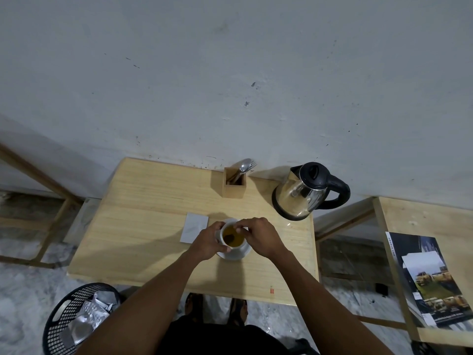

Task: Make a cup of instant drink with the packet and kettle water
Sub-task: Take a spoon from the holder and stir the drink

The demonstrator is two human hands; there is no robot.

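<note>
A white cup [222, 235] stands on a white saucer [238, 254] in the middle of the wooden table [143, 226]. It holds yellow-brown liquid [236, 239] with a dark lump [229, 237] like a soaked bag in it. My left hand [207, 242] is wrapped around the cup's left side. My right hand [258, 235] hovers over the right rim, thumb and forefinger pinched together above the liquid, seemingly on a thin string. A flat silvery packet [194, 227] lies just left of the cup. The steel kettle [304, 192] with its black lid and handle stands at the back right.
A wooden holder [234, 185] with a spoon and a fork is at the back, against the wall. A black mesh basket [76, 319] with silvery wrappers sits on the floor at lower left. A second table [399, 226] with magazines [430, 280] stands to the right.
</note>
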